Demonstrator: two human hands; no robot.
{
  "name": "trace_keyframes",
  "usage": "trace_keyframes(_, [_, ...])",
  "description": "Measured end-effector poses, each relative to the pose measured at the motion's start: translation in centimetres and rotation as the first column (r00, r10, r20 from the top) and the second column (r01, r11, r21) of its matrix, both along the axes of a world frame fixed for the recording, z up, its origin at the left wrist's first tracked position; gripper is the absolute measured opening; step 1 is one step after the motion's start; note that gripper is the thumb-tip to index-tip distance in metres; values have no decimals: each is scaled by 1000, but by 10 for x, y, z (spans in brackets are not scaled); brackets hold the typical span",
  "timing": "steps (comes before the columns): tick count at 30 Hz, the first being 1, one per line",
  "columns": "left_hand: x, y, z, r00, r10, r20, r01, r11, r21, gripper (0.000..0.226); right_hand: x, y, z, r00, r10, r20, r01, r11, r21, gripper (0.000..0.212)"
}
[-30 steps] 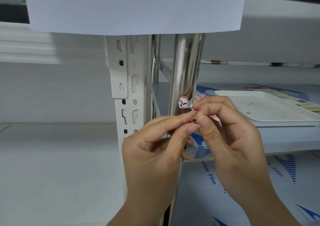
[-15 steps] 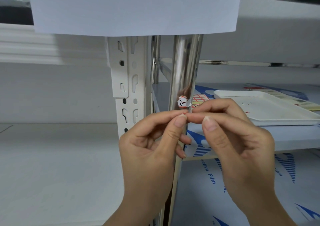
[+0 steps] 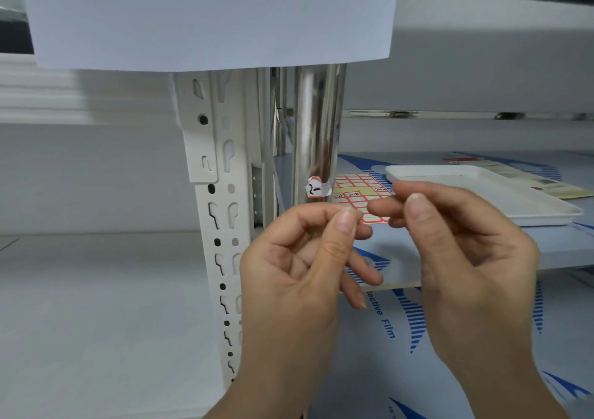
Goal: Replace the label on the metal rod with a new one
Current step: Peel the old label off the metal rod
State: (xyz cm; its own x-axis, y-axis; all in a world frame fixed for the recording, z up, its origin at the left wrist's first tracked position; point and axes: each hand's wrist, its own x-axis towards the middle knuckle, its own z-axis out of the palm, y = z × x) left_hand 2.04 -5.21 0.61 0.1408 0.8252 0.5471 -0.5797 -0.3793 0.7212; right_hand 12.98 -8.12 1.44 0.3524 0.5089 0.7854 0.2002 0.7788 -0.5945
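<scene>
Head view: the left hand (image 3: pixel 308 258) and the right hand (image 3: pixel 456 242) are raised side by side, a small gap between their fingertips. The left thumb and forefinger are pressed together as if pinching something tiny, but whether a scrap is held there cannot be told; the right fingers curl loosely with thumb against forefinger, and no held thing shows.

Just above the left hand's fingertips, the old label (image 3: pixel 316 188) clings to the metal rod (image 3: pixel 318 129), crumpled and half peeled, one edge curling free. Beyond and between the two hands, the sheet of new labels (image 3: pixel 360 190) lies on the shelf (image 3: pixel 401 251), and past the right hand sits a white tray (image 3: pixel 482 190).

Judging from this, the old label is not yet off. To do it well, catch the lifted corner with a fingernail, pull slowly along the rod rather than outward so the paper does not tear, and rub away any residue before pressing a fresh label flat.
</scene>
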Motion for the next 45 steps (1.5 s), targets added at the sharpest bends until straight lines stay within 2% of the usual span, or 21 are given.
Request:
trace_keyframes(4, [13, -3, 0, 996, -64, -67, 61, 997, -52, 18, 21, -4, 1, 967, -98, 236, 97, 995, 17, 11])
trace_keyframes(11, [44, -5, 6, 976, -138, -170, 106, 977, -187, 24, 61, -7, 7, 818, -330, 472, 303, 943, 134, 14])
trace_keyframes(15, [62, -4, 14, 960, -234, -151, 190, 947, -259, 18, 83, -4, 14, 770, -387, 508, 371, 918, 138, 12])
trace_keyframes(18, [75, -5, 21, 957, -229, -177, 180, 950, -256, 20, 98, -3, 19, 760, -402, 510, 405, 908, 111, 14])
trace_keyframes(21, [88, -6, 27, 950, -191, -247, 128, 960, -251, 23, 110, -1, 23, 798, -375, 472, 411, 911, 29, 15])
trace_keyframes(26, [105, -1, 35, 919, -277, -280, 204, 943, -263, 21, 129, 5, 31, 897, -290, 334, 359, 918, -168, 20])
trace_keyframes(30, [111, 7, 38, 931, -197, -307, 121, 961, -249, 24, 146, 14, 39, 894, -352, 276, 411, 891, -194, 23])
trace_keyframes(34, [107, 17, 39, 942, -107, -318, 34, 973, -228, 21, 166, 35, 47, 816, -417, 400, 527, 822, -218, 34])
trace_keyframes(37, [104, 22, 37, 947, -81, -310, 8, 974, -229, 20, 174, 48, 51, 788, -384, 482, 543, 802, -249, 39])
trace_keyframes(42, [104, 27, 32, 945, -55, -322, -23, 972, -234, 18, 185, 63, 53, 833, -330, 443, 501, 790, -353, 10])
trace_keyframes(45, [104, 32, 30, 945, -40, -326, -42, 969, -242, 18, 193, 71, 55, 768, -339, 543, 590, 704, -396, 8])
